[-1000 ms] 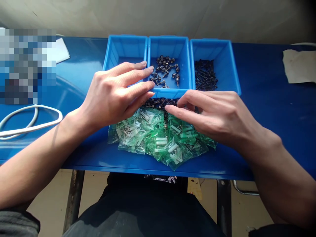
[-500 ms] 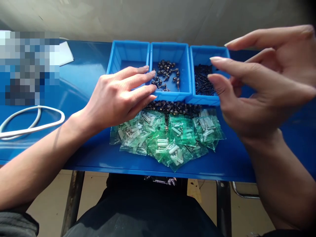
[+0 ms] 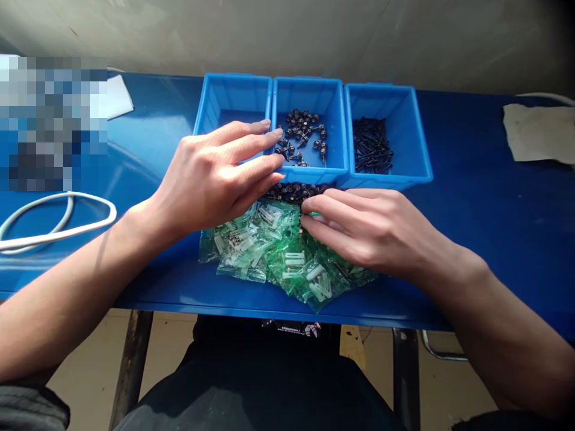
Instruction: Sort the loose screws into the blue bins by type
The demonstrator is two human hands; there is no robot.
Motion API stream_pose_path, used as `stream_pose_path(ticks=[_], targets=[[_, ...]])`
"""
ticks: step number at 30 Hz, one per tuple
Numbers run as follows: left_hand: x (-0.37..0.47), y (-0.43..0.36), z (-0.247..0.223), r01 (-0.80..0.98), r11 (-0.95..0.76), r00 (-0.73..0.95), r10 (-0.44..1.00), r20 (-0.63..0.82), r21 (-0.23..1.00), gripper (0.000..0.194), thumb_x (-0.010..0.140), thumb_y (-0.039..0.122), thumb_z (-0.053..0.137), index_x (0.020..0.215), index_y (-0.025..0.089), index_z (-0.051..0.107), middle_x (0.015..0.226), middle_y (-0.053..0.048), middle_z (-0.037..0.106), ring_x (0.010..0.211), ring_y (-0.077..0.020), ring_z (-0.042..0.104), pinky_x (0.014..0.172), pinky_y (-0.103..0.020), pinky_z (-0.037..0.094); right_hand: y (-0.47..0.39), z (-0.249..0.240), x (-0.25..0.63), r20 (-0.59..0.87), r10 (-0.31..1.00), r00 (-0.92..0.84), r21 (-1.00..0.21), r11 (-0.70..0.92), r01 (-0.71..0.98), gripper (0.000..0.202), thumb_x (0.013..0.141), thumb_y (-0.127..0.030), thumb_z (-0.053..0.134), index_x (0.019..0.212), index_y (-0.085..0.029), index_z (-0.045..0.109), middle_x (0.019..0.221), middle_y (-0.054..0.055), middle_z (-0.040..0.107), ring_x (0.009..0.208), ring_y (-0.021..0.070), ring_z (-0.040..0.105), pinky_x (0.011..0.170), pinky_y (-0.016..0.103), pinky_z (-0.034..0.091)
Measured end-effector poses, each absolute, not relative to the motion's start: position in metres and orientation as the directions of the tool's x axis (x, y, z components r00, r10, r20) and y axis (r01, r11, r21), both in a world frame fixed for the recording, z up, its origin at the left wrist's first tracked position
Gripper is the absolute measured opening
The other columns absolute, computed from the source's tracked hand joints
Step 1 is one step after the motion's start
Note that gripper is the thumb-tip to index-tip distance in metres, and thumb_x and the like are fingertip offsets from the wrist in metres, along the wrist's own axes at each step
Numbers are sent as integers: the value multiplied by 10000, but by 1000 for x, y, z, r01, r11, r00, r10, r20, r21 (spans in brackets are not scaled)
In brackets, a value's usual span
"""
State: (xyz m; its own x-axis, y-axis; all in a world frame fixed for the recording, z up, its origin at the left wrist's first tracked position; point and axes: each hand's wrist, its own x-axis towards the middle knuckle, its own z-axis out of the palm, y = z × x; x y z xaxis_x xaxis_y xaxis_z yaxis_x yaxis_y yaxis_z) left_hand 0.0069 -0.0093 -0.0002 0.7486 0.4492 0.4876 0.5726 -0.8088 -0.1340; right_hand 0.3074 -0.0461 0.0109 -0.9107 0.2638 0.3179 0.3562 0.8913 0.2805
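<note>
My left hand [image 3: 220, 164] lies stretched out over the near wall between the left blue bin [image 3: 233, 93] and the middle blue bin [image 3: 309, 173], holding nothing. Dark hex-head screws [image 3: 303, 129] lie inside the middle bin. In front of it, my right hand [image 3: 363, 224] reaches into a row of loose screws [image 3: 287, 191], its fingertips closed at one small screw [image 3: 300, 230]; the thumb is hidden. Under and beside this hand are several green clear packets [image 3: 294, 263] with white plastic plugs and screws inside.
The right blue bin [image 3: 408, 131] contains long black screws [image 3: 372, 146]. A white cable [image 3: 58, 239] loops across the blue table [image 3: 179, 281] at left, near a white paper [image 3: 119, 96]. A pale sheet [image 3: 539, 133] lies far right. The wall stands behind.
My right hand has come down from above the right bin, moving left to the loose screws in front of the middle bin. My left hand has stayed in place.
</note>
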Motion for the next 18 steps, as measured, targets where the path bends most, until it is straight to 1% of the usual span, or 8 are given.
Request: stream_pose_path(ticks=[3,5,7,9,11,12,16,18], targets=[[6,-9,0,566,-812,751,439,494,-139,258,1183,286,615,1415,247,721,1549,-87,744,1486,-339,725,1080,-548,769,-45,13,307,366,234,-900,341,867,364,236,1088,-31,622,942,-129,781,1096,103,845,778,174,722,615,348,529],[6,-9,0,567,-811,750,436,498,-144,240,1186,289,617,1399,244,717,1536,-90,751,1473,-341,735,1068,-544,772,-43,13,310,417,225,-880,310,875,371,176,1079,-43,663,978,-124,783,1118,118,865,814,191,775,621,348,558],[6,-9,0,564,-813,751,430,501,-148,226,1184,283,625,1380,221,719,1519,-108,759,1455,-352,746,1054,-544,774,-43,14,312,516,278,-810,160,898,410,124,1076,-65,704,1033,-153,779,1104,91,881,889,200,827,678,331,615],[6,-8,0,559,-815,753,423,504,-152,228,1187,289,623,1381,215,717,1516,-112,761,1446,-357,751,1041,-549,777,-45,15,311,612,406,-679,-80,886,458,134,1079,-81,732,1119,-200,781,1079,34,887,928,172,843,767,309,660],[6,-8,-1,557,-816,752,416,511,-156,237,1190,306,622,1394,222,707,1521,-102,758,1446,-356,751,1036,-557,778,-50,16,308,632,514,-580,-270,847,457,196,1085,-80,740,1199,-232,792,1092,4,887,964,146,844,838,302,682],[5,-8,-1,554,-818,753,413,512,-155,242,1188,309,626,1400,222,704,1523,-101,757,1445,-358,751,1037,-560,778,-52,17,306,627,535,-566,-317,839,442,208,1090,-79,738,1212,-236,801,1106,7,888,980,144,844,857,308,689],[5,-7,-1,553,-822,755,426,499,-135,262,1188,310,619,1427,241,700,1542,-88,748,1467,-355,738,1051,-565,773,-49,23,315,649,577,-496,-336,802,494,168,1106,-132,737,1119,-263,842,1108,33,889,1004,207,842,852,388,701],[4,-8,0,555,-823,754,437,491,-119,282,1182,301,622,1448,253,702,1563,-73,736,1490,-351,722,1071,-570,767,-40,27,332,678,615,-403,-304,734,607,227,1097,-154,749,1230,-312,843,1194,55,877,1054,262,826,847,438,695]])
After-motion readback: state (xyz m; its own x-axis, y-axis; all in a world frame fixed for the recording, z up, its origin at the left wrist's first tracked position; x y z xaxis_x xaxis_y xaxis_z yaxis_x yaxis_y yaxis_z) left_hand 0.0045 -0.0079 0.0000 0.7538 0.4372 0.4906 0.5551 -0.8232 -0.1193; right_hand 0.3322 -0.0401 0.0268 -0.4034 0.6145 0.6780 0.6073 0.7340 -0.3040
